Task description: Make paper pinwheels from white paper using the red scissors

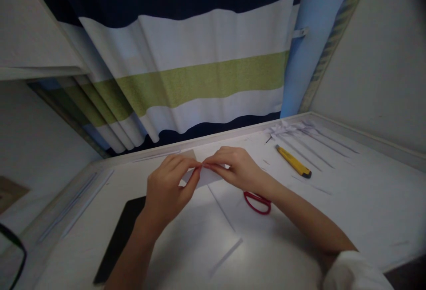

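Both hands meet fingertip to fingertip over the middle of the white table. My left hand (pixel 173 183) pinches the left part of a small piece of white paper (pixel 208 177). From the other side my right hand (pixel 234 166) pinches the same paper, thumb and index finger pressed together. Part of the paper is hidden behind the fingers. Below my right wrist lies a pair of scissors with a red handle (pixel 258 203); the rest of it is covered. A narrow white paper strip (pixel 228 256) lies on the table nearer to me.
A yellow utility knife (pixel 293 161) lies to the right. Behind it are several white paper flowers with long stems (pixel 302 132). A dark flat board (pixel 121 237) is partly under my left arm. Thin white strips (pixel 88 201) lie at far left. A striped curtain (pixel 199 77) hangs behind the table.
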Motion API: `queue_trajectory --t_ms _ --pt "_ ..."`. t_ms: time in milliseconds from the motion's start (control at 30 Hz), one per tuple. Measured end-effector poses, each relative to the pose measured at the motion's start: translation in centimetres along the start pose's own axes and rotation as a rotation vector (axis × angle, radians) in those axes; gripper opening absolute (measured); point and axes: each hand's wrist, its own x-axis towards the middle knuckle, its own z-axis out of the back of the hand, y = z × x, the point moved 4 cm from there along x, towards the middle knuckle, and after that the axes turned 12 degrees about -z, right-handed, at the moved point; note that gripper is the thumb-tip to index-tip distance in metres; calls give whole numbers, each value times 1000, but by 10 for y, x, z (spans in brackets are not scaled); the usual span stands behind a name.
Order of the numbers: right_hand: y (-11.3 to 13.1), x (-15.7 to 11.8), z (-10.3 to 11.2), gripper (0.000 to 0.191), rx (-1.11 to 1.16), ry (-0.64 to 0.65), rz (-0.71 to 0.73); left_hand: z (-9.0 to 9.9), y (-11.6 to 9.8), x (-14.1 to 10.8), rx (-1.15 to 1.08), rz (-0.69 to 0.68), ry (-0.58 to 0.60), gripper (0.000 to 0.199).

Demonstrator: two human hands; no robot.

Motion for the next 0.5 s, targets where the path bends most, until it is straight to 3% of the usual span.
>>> queue_trajectory --t_ms 333,500 --pt "8 -12 39 16 -24 -101 26 20 -5 -3 24 -15 -16 7" --pt "1 -22 68 14 69 -277 -32 27 7 -8 134 23 -21 5"
